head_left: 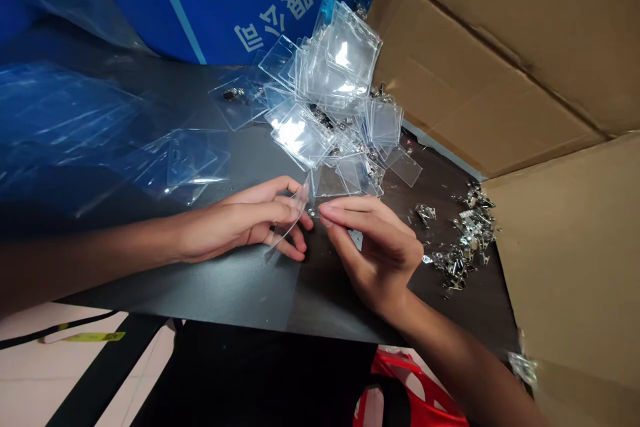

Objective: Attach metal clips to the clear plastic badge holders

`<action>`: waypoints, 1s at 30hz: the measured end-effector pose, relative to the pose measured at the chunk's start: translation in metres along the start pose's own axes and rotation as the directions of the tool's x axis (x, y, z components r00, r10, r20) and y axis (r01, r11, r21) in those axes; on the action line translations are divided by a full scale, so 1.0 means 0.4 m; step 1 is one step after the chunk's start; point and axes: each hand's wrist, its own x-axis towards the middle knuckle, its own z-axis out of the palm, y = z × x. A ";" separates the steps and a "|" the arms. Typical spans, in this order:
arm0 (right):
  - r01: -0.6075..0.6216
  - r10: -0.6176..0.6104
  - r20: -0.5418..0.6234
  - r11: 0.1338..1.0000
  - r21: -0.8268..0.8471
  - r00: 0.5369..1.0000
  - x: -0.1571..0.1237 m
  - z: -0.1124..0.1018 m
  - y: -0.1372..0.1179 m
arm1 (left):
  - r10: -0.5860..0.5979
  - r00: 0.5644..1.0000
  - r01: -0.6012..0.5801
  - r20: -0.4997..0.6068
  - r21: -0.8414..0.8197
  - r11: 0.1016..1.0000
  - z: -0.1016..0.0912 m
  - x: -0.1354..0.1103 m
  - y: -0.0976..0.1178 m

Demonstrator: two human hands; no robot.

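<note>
Head view, left to right: crumpled clear plastic sheeting [65, 120] is lying at far left on a dark tabletop [225, 293], w/ a flat clear sleeve [193, 160] resting nearby. Lanyard w/ yellow tag [85, 337] is lying below the table edge. Left hand [235, 220] is closing on a clear vinyl badge holder [290, 220], pinching it btwn thumb and curled fingers, holder standing tilted. Right hand [375, 253] is bunching its fingers right beside the holder's edge, w/ a tiny metal clip [313, 212] btwn the hands; too small to tell if it's gripped.

Risks: slick vinyl could slip from the pinch if grip eases, and the tiny clip could drop and get lost on the dark surface b/c so little of it is held. Either hand could also knock the loose heap of badge holders [325, 93] just ahead, since it's stacked unevenly against a blue printed panel [225, 0].

Further right, a scatter of metal badge clips [470, 233] is lying tangled on the table, w/ a cardboard flap [500, 60] hemming in that side. Red plastic item [400, 380] is showing below the table edge. Heap and flap are limiting room for the hands.
</note>
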 end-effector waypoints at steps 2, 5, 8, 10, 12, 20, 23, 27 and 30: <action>0.019 -0.019 0.013 1.000 -0.020 1.000 0.000 0.000 -0.001 | 0.002 1.000 -0.002 -0.004 -0.004 1.000 0.001 0.000 0.001; 0.028 -0.028 -0.011 0.999 -0.022 1.000 -0.001 0.001 -0.003 | -0.013 1.000 0.013 -0.021 -0.004 1.000 0.005 0.000 0.002; 0.041 -0.042 -0.034 0.999 -0.017 0.999 0.000 0.003 -0.006 | -0.039 0.999 0.039 -0.037 0.010 0.999 0.011 -0.001 0.003; 0.051 -0.051 -0.005 0.998 -0.033 0.999 0.002 0.003 -0.007 | -0.046 0.998 0.047 -0.041 0.021 0.999 0.014 -0.002 0.004; 0.056 -0.054 0.048 0.997 -0.058 0.997 0.002 0.002 -0.008 | -0.042 0.998 0.043 -0.038 0.023 0.999 0.015 -0.002 0.004; -0.081 0.083 0.120 0.996 -0.025 0.989 0.000 -0.001 -0.016 | 0.024 0.997 -0.020 -0.076 0.052 0.998 0.008 0.004 0.002; -0.236 0.226 0.132 0.969 0.072 0.965 0.009 -0.001 -0.021 | 0.059 0.994 -0.052 -0.097 0.072 0.996 0.006 0.002 0.004; -0.358 0.335 0.142 0.914 0.190 0.931 0.014 0.005 -0.007 | 0.109 0.986 -0.091 -0.129 0.139 0.986 0.009 0.003 0.013; -0.469 0.443 0.152 0.834 0.291 0.883 0.014 0.013 0.004 | 0.121 0.983 -0.097 -0.135 0.175 0.980 0.017 0.005 0.021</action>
